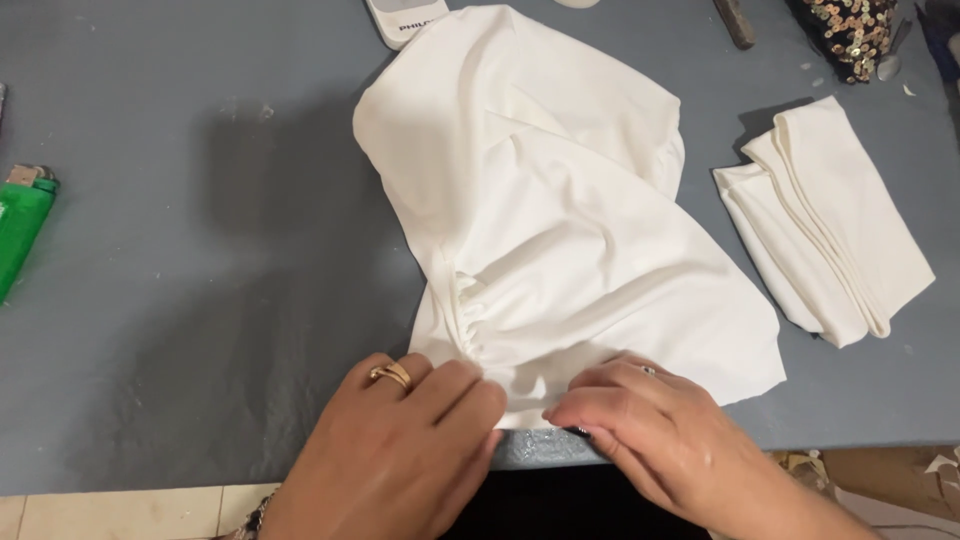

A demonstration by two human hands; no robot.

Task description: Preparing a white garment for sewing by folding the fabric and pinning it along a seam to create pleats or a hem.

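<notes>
at the desk's (pixel 150 300) near edge our 2 hands, left hand (pixel 390 450) and right hand (pixel 650 440), pinched the white cloth's (pixel 560 250) gathered hem, fingers pressed together; the gathers could slip loose.

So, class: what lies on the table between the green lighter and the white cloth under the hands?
Nothing: in the head view, only bare grey table separates the green lighter from the white cloth.
</notes>
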